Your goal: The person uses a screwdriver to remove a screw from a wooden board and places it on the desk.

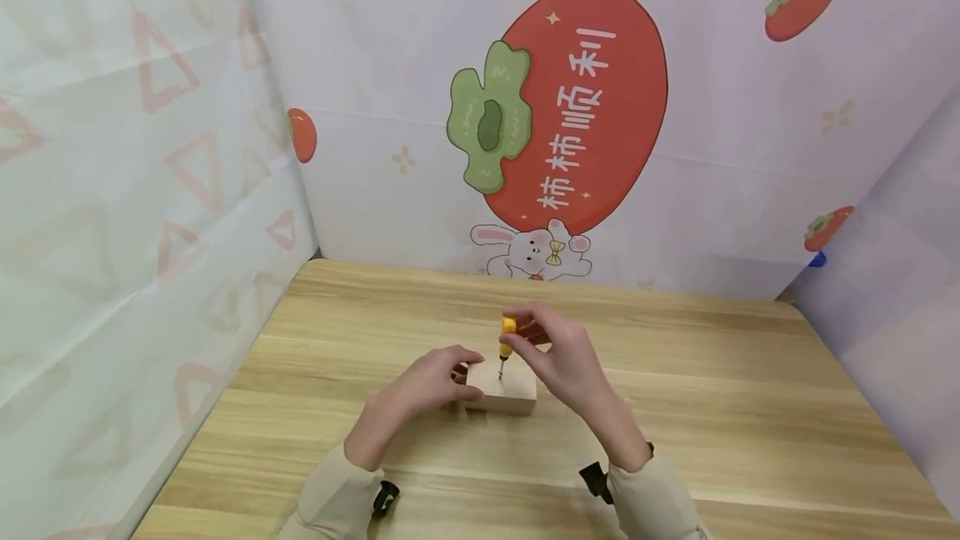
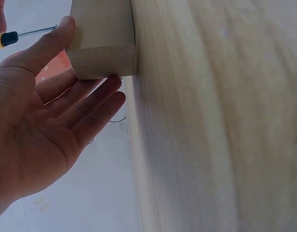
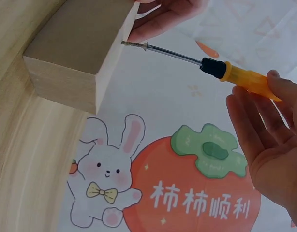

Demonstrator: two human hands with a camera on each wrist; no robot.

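Observation:
A pale wooden block (image 1: 512,403) lies on the table in the head view. My left hand (image 1: 427,382) grips its left end, thumb on the near side and fingers at the far side. Above the block my right hand (image 1: 567,357) holds a screwdriver (image 1: 507,347) by its yellow handle, with the shaft pointing down. In the right wrist view a screw (image 3: 134,44) stands out of the block's top face, and the screwdriver's tip meets its head. How deep the screw sits inside the wood is hidden.
The wood-grain table (image 1: 712,407) stretches out on both sides of the block. A white backdrop (image 1: 360,207) with a printed persimmon and rabbit rises behind it, and a patterned sheet (image 1: 97,273) hangs on the left. Black straps (image 1: 595,482) sit at the wrists.

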